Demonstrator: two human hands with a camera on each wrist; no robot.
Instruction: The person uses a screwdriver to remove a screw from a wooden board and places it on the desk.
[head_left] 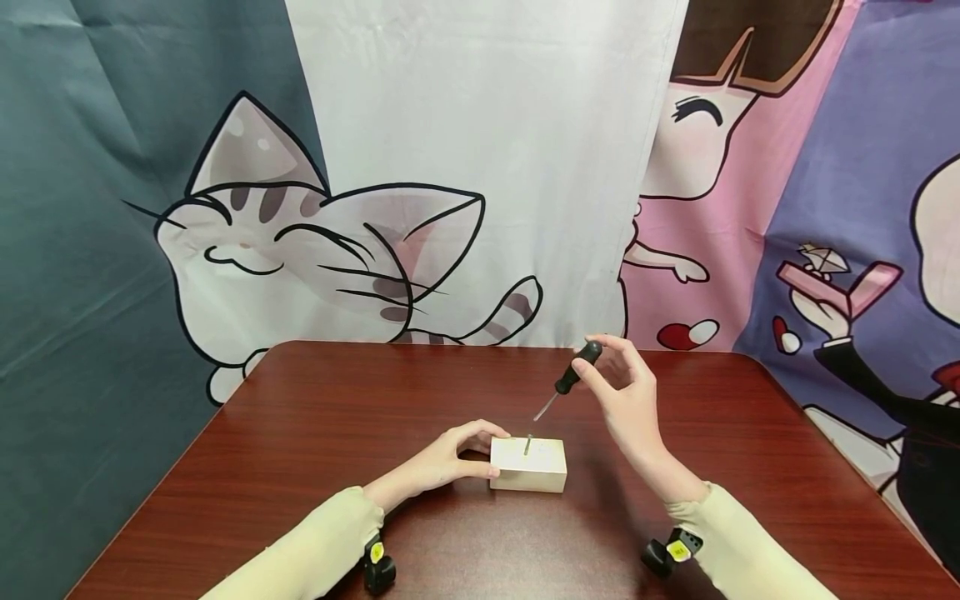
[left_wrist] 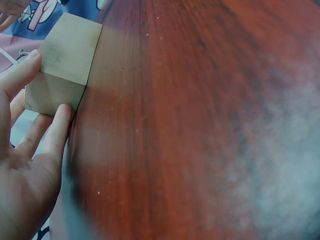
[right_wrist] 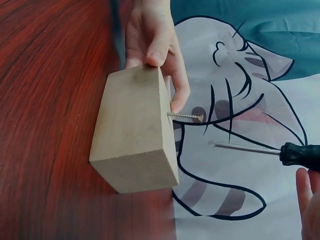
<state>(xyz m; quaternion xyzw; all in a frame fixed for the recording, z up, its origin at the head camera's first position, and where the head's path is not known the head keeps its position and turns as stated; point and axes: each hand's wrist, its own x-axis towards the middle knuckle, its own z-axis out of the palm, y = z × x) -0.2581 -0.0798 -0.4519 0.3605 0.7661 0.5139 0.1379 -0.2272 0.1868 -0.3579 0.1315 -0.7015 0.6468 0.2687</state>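
A pale wooden block (head_left: 528,479) lies on the table, and a screw (right_wrist: 186,117) stands up from its top face with much of the threaded shank showing. My left hand (head_left: 457,458) grips the block's left end between thumb and fingers; in the left wrist view the thumb and fingertips (left_wrist: 62,112) touch the wood. My right hand (head_left: 626,396) holds a black-handled screwdriver (head_left: 588,354) by its handle, above and to the right of the block. The screwdriver's tip (right_wrist: 212,144) points down toward the screw and is apart from it.
The reddish-brown wooden table (head_left: 337,392) extends around the block on all sides. Behind it hangs a cloth backdrop (head_left: 487,100) printed with a cartoon cat and figures. A dark strapped device (head_left: 671,550) sits on each wrist.
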